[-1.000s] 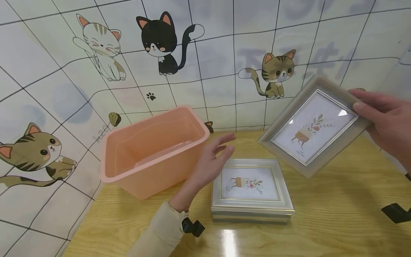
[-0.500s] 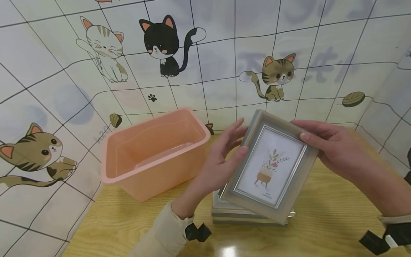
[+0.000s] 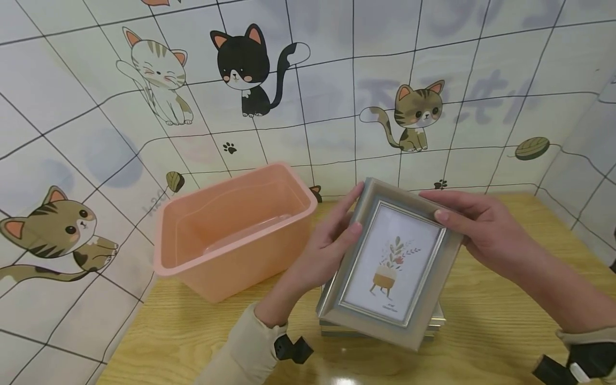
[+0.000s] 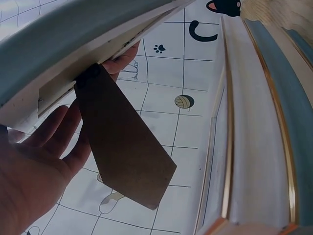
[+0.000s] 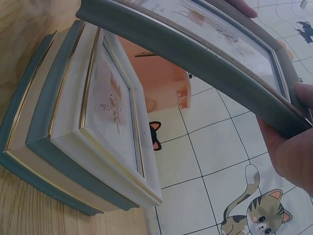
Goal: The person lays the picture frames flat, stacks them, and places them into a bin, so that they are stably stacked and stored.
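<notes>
A grey picture frame [image 3: 392, 262] with a plant drawing is held tilted above a stack of frames. My right hand [image 3: 486, 227] grips its upper right edge, thumb on the front and fingers behind. At its left edge is my left hand [image 3: 324, 251], with the thumb at the rim and fingers reaching behind. From the frame's back hangs a brown stand flap [image 4: 124, 142], seen in the left wrist view. Below lies the stack of picture frames [image 5: 73, 117], a white one on top with teal and beige ones under it, partly hidden in the head view.
A pink plastic bin [image 3: 236, 256] stands left of the stack, against the wall. The wood-grain table [image 3: 500, 310] meets a wall [image 3: 332, 107] covered with cat drawings and grid lines.
The right hand has brought the frame from the right, leftward and down over the stack, turning it more upright. The left hand has come to its left edge.
</notes>
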A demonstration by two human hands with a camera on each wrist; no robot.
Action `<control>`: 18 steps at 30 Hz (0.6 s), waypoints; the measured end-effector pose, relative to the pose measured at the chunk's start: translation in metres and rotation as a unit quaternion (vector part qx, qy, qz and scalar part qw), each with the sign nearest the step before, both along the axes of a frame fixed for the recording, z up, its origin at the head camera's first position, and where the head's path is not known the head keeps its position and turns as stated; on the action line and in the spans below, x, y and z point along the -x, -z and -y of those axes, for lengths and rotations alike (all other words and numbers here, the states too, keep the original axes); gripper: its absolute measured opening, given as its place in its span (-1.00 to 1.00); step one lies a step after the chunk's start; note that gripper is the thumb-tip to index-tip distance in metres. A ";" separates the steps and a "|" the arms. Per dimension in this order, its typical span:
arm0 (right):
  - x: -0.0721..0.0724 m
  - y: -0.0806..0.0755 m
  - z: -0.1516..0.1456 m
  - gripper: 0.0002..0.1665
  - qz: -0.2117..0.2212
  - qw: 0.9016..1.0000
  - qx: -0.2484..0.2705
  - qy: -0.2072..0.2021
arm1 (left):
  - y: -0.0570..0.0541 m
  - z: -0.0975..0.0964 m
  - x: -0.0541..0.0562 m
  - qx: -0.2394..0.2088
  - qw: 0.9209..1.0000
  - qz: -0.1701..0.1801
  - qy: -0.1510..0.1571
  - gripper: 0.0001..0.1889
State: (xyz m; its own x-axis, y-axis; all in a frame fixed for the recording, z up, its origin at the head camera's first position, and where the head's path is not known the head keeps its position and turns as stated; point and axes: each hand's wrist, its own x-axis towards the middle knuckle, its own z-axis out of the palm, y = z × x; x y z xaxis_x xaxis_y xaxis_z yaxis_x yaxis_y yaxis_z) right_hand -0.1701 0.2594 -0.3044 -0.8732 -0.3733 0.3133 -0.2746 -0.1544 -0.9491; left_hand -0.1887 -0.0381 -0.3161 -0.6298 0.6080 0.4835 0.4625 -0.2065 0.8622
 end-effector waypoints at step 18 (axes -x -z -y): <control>-0.003 0.003 -0.007 -0.52 0.026 0.996 0.016 0.083 | 0.008 0.001 -0.001 0.036 0.999 0.019 0.014 -0.34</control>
